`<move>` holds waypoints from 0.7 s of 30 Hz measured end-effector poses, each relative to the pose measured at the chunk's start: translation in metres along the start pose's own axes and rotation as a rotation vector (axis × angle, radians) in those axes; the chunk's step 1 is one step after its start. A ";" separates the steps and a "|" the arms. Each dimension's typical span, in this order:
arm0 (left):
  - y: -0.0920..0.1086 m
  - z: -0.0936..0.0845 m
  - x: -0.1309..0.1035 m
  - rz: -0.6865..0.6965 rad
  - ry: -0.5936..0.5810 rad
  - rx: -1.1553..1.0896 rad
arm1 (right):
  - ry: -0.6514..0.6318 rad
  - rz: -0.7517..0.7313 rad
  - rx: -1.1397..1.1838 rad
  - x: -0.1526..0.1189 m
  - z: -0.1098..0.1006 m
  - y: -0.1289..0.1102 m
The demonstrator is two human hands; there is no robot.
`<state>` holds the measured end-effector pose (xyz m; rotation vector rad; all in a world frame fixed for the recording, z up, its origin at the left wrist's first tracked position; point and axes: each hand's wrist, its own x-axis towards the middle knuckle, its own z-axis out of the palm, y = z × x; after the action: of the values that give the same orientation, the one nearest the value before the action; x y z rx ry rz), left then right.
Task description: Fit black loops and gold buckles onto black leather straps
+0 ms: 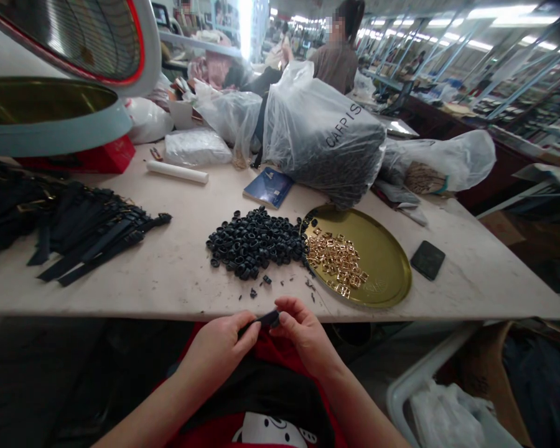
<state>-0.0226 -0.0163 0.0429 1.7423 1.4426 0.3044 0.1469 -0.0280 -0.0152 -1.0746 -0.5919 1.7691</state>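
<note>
Over my lap, at the table's front edge, a dark strap [265, 319] spans the gap between my hands. My left hand [228, 339] pinches it between thumb and fingers. At its other end, the fingers of my right hand [303, 333] close around the strap's tip, where a small dark piece shows; its kind is too small to tell. Just beyond lies a heap of small black loops [256, 242]. Beside the heap, gold buckles [338, 261] are spread on a round gold tray [387, 267]. A pile of dark straps with buckles [98, 230] lies at the left.
A dark phone [428, 260] lies right of the tray. Behind the loops are a blue booklet [268, 186], a white roll [177, 172] and a large plastic bag [322, 137]. A round heater or fan [84, 37] stands at upper left. Another person [340, 56] is in the background.
</note>
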 end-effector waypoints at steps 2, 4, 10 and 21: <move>-0.003 0.001 0.002 -0.009 -0.027 0.018 | -0.021 0.011 -0.034 0.001 0.000 0.002; -0.005 0.002 0.005 -0.017 -0.047 0.002 | -0.032 0.039 -0.016 0.003 0.000 0.003; -0.007 0.004 0.015 -0.046 -0.072 -0.043 | 0.054 0.050 0.008 0.008 0.000 0.001; -0.015 0.019 0.020 -0.063 -0.188 -0.270 | 0.053 -0.106 -0.138 0.015 0.005 0.006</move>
<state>-0.0141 -0.0072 0.0141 1.4642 1.2562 0.2798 0.1380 -0.0168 -0.0232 -1.1588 -0.7340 1.6222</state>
